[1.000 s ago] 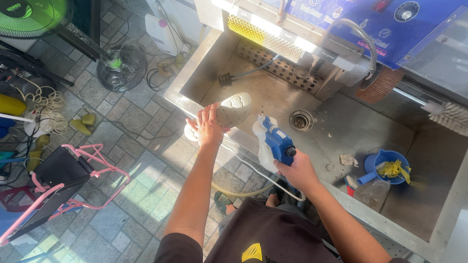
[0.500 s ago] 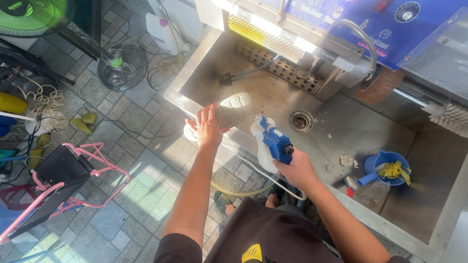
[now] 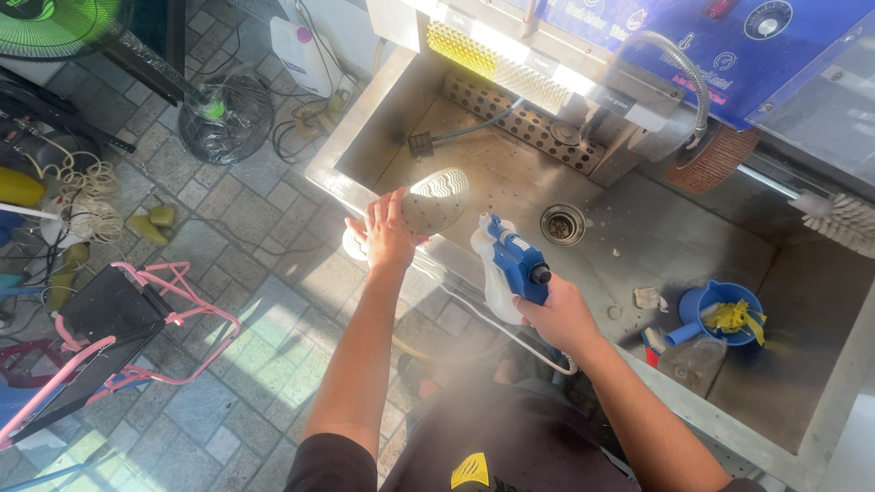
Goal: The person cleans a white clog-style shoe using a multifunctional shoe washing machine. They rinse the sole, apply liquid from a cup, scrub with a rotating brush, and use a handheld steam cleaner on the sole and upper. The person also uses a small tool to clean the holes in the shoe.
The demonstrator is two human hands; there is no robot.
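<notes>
One shoe (image 3: 436,200) was held sole-up over the near left rim of the steel sink (image 3: 638,237), gripped from below by the left hand (image 3: 387,232), its fingers curled round the shoe's side. One blue-and-white spray gun (image 3: 510,269) sat in the right hand (image 3: 558,314), fingers wrapped tight about its grip, nozzle towards the shoe. One blue scoop (image 3: 720,314) with one yellow rag lay in the sink's right part.
</notes>
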